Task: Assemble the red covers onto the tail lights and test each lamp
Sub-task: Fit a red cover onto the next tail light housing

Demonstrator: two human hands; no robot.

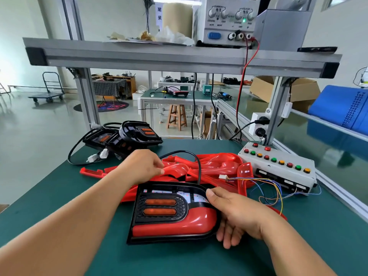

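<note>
Head view: right hand [237,214] grips the tail light [162,215] lying to its left; left hand [142,166], just beyond, pinches a red cover [176,168].

The power supply [227,20], high up and well beyond the fingers [212,194] of the right hand [237,214], reads CURRENT 电流, VOLTAGE 电压, COARSE, FINE, ON, OFF, GND. A paper sign [159,13] to its left reads 尾 装.

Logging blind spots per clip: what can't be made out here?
Head view:
Power supply readout: cut off by top edge.
Test box labels: too small.
Right hand's grip under the tail light: hidden by it.
Which of the red covers the left hand pinches: pieces overlap.
</note>
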